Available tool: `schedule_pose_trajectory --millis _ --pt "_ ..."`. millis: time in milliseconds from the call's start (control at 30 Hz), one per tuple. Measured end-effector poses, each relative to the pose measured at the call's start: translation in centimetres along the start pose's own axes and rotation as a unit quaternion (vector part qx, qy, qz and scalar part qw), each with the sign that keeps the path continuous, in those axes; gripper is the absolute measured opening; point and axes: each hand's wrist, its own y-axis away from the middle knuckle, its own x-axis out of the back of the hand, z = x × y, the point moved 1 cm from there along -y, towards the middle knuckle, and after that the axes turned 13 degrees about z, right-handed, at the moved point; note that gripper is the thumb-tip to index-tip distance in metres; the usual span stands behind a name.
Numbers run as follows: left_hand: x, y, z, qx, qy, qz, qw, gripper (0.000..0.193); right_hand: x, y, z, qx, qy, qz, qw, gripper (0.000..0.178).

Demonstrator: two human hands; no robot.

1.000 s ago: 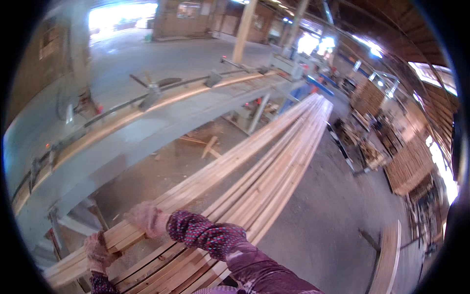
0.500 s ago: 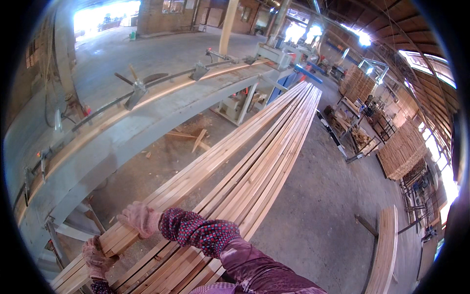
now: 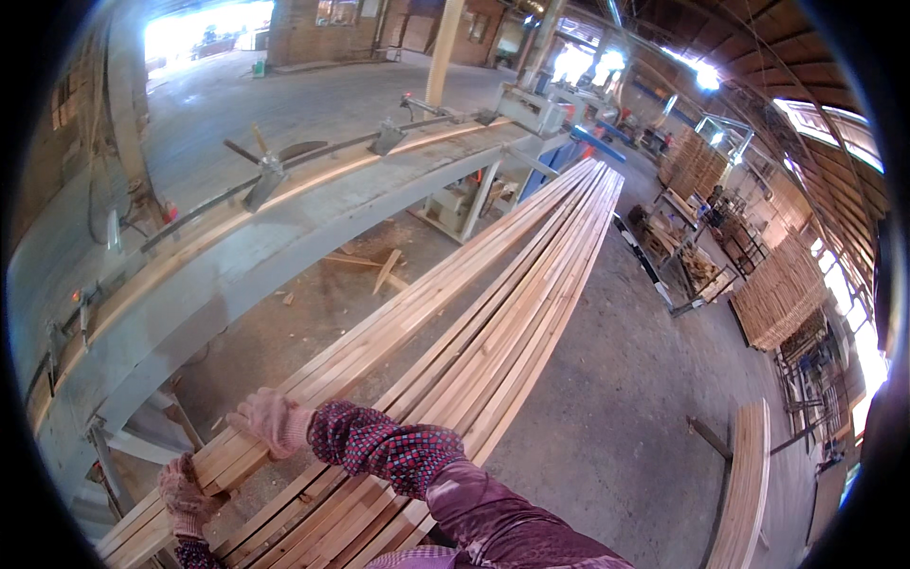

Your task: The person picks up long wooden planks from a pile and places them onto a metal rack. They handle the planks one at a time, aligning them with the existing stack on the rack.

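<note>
Long pale wooden strips run from the lower left toward the far machine, spread like a fan. A narrow bundle of wooden strips [image 3: 384,334] lies along the left side of the fan. Over its near part, my gloved right hand [image 3: 271,423] is closed, fingers bent over the far-left edge. Closer to me, my gloved left hand [image 3: 186,495] grips the same bundle, its thumb side against the strips. A wider group of wooden strips [image 3: 474,379] lies to the right, passing under my right forearm. The undersides of both grips are hidden.
A long grey machine bed [image 3: 209,275] with clamps and a timber strip curves along the left. Offcuts [image 3: 387,271] lie on the floor beneath it. Stacked wood [image 3: 779,289] and racks stand at right; another strip bundle [image 3: 744,484] is at lower right.
Almost nothing differs; both hands keep their hold on the bundle, and the strips lie as before.
</note>
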Motion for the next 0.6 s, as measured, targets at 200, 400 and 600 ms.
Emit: schedule_pose_trajectory --millis 200,400,600 --pt "1.5 -0.2 1.4 0.04 0.021 -0.027 0.999 0.099 -1.2 0.2 0.3 0.013 0.005 0.036 0.999 0.09" --pt "1.2 -0.1 0.9 0.023 0.017 -0.024 0.999 0.101 -1.0 -0.1 0.1 0.006 0.002 0.023 1.0 0.089" --pt "1.5 -0.2 1.0 0.019 0.025 -0.023 0.999 0.102 -0.4 0.2 0.1 0.01 0.002 0.035 0.999 0.09"
